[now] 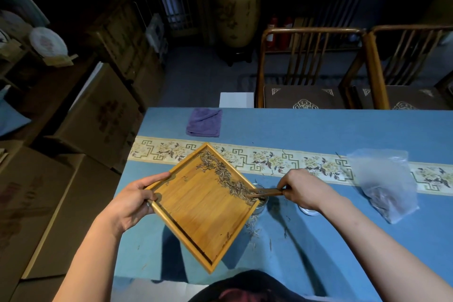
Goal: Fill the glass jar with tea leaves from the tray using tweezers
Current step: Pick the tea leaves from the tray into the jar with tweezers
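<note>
A: Nearest first — left hand (132, 200)?

B: Clenched on the tray's (196, 216) left corner, thumb on the rim, fingers under. The tray is lifted and tilted, turned like a diamond, its right corner hanging over the jar (261, 203).

A: Where are the tea leaves (228, 176)?

B: Banked along the upper-right rim, in a line running from the top corner down to the right corner. That line is the long axis — it ends at the jar mouth. Some strays lie on the blue table (318, 240) below the jar.

A: Right hand (302, 190)?

B: Pinching the tweezers (266, 193), which lie nearly level, tips pointing left into the leaves at the right corner. This hand is the nearer one to the jar; the leaves lie just left of its fingertips.

A: Judgement on the next move?

B: Likely a short sweep rightward and down, over the rim into the jar. Risk: more spill past the glass.

A: Further out?

B: A clear plastic bag (387, 184) on the right, a purple cloth (204, 122) at the far edge.
</note>
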